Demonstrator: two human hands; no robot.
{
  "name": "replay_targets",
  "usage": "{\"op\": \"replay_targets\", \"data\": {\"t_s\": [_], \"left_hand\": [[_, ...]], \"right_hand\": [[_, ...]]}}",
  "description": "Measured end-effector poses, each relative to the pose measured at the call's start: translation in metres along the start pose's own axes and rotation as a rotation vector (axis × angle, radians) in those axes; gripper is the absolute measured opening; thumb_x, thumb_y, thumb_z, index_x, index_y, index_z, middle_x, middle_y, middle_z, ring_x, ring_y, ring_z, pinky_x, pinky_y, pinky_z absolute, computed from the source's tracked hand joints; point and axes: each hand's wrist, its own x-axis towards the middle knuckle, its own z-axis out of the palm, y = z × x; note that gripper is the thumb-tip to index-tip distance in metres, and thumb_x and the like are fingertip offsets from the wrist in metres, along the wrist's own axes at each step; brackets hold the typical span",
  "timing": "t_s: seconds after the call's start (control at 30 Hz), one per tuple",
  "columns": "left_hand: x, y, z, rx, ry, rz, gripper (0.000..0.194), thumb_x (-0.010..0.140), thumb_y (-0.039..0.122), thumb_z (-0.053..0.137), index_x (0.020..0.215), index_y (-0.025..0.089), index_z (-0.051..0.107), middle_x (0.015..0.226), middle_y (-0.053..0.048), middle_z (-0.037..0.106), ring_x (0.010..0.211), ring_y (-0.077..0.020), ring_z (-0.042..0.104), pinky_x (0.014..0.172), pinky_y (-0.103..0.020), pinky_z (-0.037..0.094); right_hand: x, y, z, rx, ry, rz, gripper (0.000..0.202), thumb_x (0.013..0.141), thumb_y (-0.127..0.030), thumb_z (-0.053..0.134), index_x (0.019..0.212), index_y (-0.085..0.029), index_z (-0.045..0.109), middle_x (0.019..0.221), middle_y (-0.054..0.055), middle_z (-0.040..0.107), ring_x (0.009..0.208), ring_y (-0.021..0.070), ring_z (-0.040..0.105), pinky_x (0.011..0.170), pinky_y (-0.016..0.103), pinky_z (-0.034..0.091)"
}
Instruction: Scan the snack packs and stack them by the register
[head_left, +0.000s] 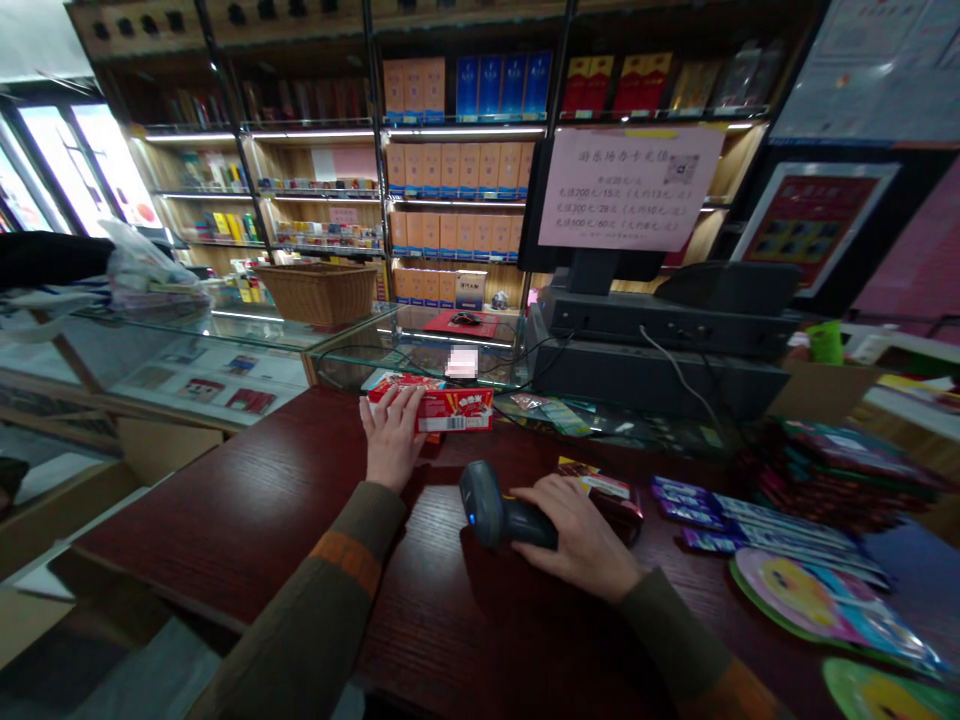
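My left hand [394, 430] lies over the left end of a red snack box [469, 408], its fingers curled across the top. The box's printed side with a barcode faces me. Another red-and-white package [409, 380] shows just behind it. My right hand [581, 535] grips the handle of a dark barcode scanner [484, 500], whose head points left and shows a small blue light. The lower handle is partly hidden by my fingers. Right behind my right hand lies a brown-and-yellow packet [611, 490].
Purple candy bars [697, 510] and colourful round-topped packages [802, 590] lie on the dark wooden counter [240, 500] at right. Dark packets [840, 460] are piled behind them. A monitor with a paper sign [630, 190] stands at the back, and a wicker basket [319, 292] sits on the glass case.
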Motion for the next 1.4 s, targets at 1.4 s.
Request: {"op": "replay_targets", "data": {"t_s": [1.4], "left_hand": [[0.0,0.005,-0.003,-0.053,-0.008,0.015,0.07,0.085,0.026,0.062,0.151,0.024,0.04,0.148,-0.01,0.053,0.142,-0.0311,0.04,0.125,-0.058,0.001]], "right_hand": [[-0.004,0.013,0.012,0.004,-0.099,0.078,0.074,0.083,-0.048,0.073,0.146,-0.02,0.047,0.118,0.013,0.066,0.109,0.0295,0.057,0.1,0.05,0.043]]}}
